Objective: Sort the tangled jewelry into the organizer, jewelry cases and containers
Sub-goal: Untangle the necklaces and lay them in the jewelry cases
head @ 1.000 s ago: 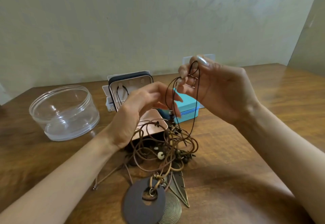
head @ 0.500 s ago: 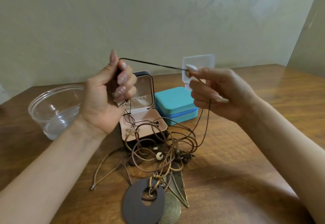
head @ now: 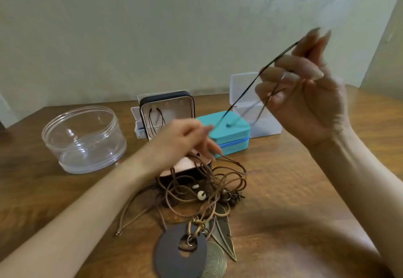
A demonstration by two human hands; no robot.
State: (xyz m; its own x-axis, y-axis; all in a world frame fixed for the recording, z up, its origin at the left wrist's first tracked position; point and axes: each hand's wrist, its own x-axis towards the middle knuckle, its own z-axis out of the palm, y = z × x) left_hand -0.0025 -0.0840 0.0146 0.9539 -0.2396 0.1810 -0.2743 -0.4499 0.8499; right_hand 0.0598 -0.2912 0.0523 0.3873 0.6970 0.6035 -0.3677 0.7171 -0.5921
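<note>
- Far left: clear round container (head: 87, 162) stands upright on the wooden table (head: 305, 186), with no lid on it.
- My left hand (head: 181, 140) hovers low over the open jewelry case (head: 166, 107). Its fingers are stretched loosely to the right and motion-blurred, and I see nothing held in them. I cannot tell whether they brush the cords below.
- The case's lid stands upright, with a thin black necklace (head: 156, 118) hanging inside it. The pink-lined base is partly under my hand.
- A clear compartment organizer (head: 135, 122) sits just behind the case, mostly hidden.
- The tangle of brown cords (head: 209, 181) lies in front of the case, and some loops drape over the base's edge. A white bead (head: 201, 194) sits in the middle.
- At the near end of the tangle lie a dark round disc pendant (head: 172, 258), a brass spiral disc (head: 214, 263) and a brass feather (head: 224, 236).
- The teal jewelry case (head: 231, 138) is closed, just right of the open case.
- A clear plastic box (head: 244, 94) stands behind the teal case with its lid up.
- A dark thin cord (head: 250, 88) slants from above the teal case up to my right hand.
- My right hand (head: 305, 98) is raised high, with fingers curled and the cord pinched at the fingertips. It is blurred.
</note>
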